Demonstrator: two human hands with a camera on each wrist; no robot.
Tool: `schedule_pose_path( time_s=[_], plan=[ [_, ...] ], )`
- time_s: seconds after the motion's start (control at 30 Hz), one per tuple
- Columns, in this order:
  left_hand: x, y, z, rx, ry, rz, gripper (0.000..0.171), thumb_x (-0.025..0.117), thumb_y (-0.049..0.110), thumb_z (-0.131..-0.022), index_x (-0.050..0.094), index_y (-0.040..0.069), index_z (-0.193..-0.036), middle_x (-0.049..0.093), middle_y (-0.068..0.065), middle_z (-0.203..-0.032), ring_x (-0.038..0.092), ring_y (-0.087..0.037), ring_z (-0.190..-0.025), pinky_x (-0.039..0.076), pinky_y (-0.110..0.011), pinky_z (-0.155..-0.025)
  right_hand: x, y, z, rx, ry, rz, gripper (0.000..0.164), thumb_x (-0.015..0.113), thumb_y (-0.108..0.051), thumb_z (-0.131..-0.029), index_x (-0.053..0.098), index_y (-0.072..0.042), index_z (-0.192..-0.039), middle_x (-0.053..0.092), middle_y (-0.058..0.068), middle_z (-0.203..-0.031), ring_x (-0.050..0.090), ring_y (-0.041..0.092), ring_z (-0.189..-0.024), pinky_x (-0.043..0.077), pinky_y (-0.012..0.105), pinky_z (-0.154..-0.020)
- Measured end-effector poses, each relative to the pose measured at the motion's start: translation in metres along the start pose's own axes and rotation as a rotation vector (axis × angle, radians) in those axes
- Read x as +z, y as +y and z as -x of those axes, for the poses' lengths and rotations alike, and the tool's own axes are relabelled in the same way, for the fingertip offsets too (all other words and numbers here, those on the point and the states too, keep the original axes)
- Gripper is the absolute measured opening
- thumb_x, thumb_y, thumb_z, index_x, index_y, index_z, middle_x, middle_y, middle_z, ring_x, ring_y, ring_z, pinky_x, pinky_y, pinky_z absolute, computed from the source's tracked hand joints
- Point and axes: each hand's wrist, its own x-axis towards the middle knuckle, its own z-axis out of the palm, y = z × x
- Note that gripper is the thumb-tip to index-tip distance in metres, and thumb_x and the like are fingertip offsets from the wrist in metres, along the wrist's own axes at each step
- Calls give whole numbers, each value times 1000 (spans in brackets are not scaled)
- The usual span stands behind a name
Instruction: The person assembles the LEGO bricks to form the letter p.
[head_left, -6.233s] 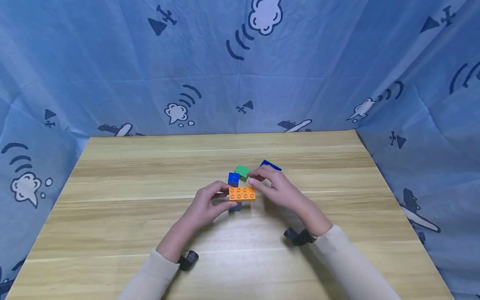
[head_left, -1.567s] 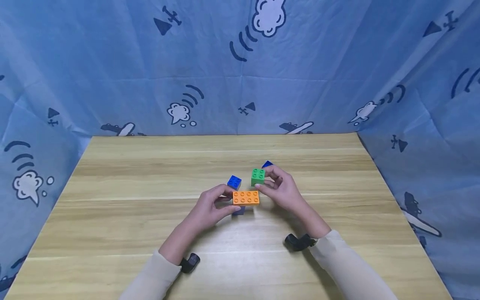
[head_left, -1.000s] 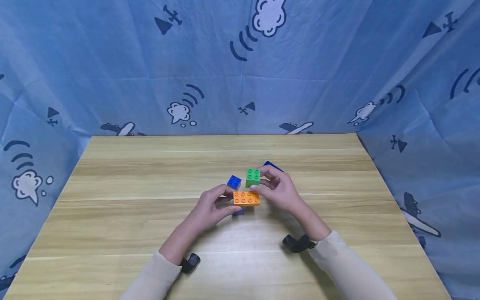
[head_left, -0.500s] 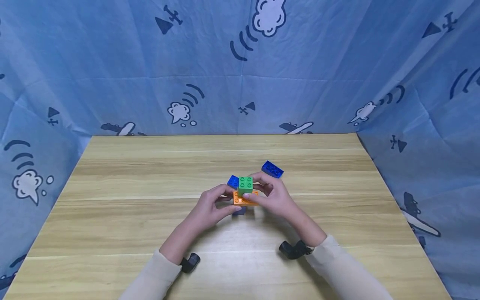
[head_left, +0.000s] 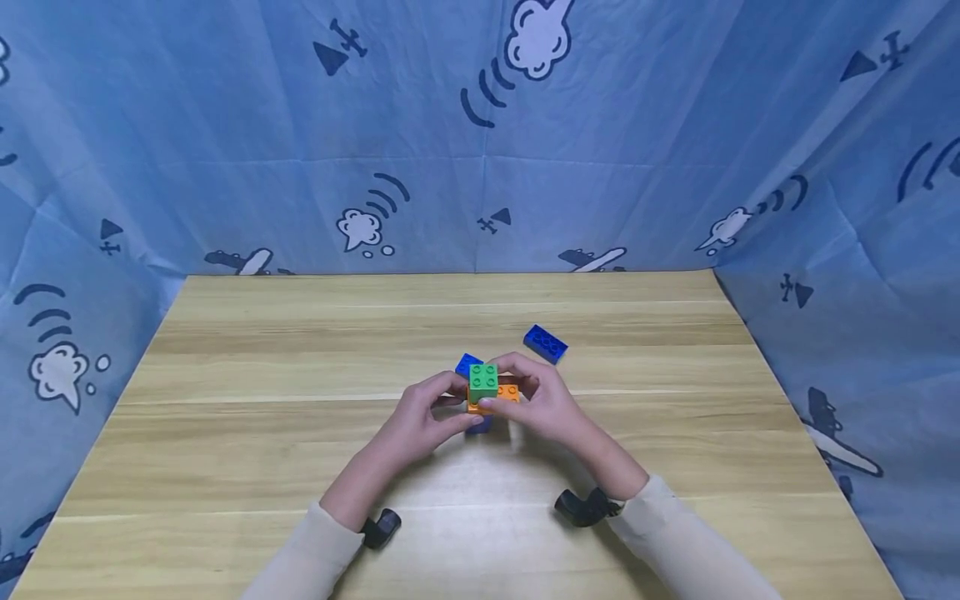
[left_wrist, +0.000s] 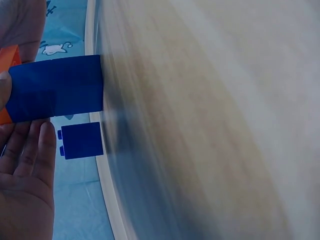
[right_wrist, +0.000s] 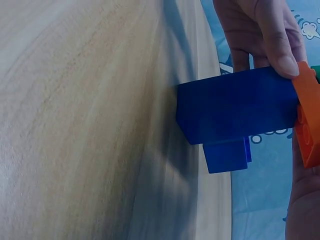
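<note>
Near the table's middle, an orange eight-stud brick (head_left: 510,393) sits on a tall dark blue block (right_wrist: 235,105) that stands upright. My left hand (head_left: 420,412) grips the orange brick's left end, its thumb by the seam with the blue block. A green four-stud brick (head_left: 483,379) is over the orange brick's left half, pinched by my right hand (head_left: 546,400) between thumb and fingers. Whether its studs are fully joined is hard to tell. Behind the stack, a small blue brick (head_left: 465,363) is partly hidden; it shows beside the tall block in the left wrist view.
Farther back and to the right, a long blue brick (head_left: 545,343) lies on the wooden table (head_left: 225,400). Blue patterned cloth (head_left: 420,125) hangs behind the table and along both sides.
My right hand has picked up the green brick from behind and brought it left and nearer, onto the orange brick. The long blue brick is uncovered. My left hand keeps its grip.
</note>
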Motion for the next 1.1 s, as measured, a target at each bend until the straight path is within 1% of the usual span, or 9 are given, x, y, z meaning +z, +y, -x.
schedule_pose_path(
  time_s=[0.2,0.43,0.67,0.9,1.1],
  plan=[
    [0,1,-1,-4,0,-15,29,83,10,-90,68,10,-115,76,-5,-114,72,-22,-117,60,-29,-104,0,2,0,-19,-18,-13,34,81,-1,-88,68,-3,-119,70,18,-122,71,13,-111,61,25,-97],
    [-1,1,-1,-5,1,-16,28,82,9,-90,68,9,-114,75,-6,-113,72,-22,-116,61,-29,-104,0,1,0,-17,-34,-32,35,82,-1,-87,69,-2,-120,71,18,-122,69,14,-112,58,23,-101],
    [0,0,-1,0,-2,-13,28,82,8,-90,68,9,-114,75,-6,-114,72,-22,-116,60,-28,-104,0,1,1,-8,-51,-30,35,81,-1,-88,69,-2,-121,71,18,-122,68,14,-110,58,22,-99],
    [0,0,0,3,0,-13,28,82,7,-90,68,9,-114,75,-6,-114,71,-22,-114,61,-28,-103,0,0,1,0,-60,-29,35,82,-2,-88,69,-4,-120,71,16,-122,68,13,-111,58,21,-100],
    [0,1,0,8,0,-12,28,82,8,-90,68,9,-113,76,-7,-114,71,-22,-114,61,-28,-103,0,2,1,-15,-57,-47,34,82,1,-86,69,-1,-118,71,18,-120,69,11,-110,59,21,-97]
  ],
)
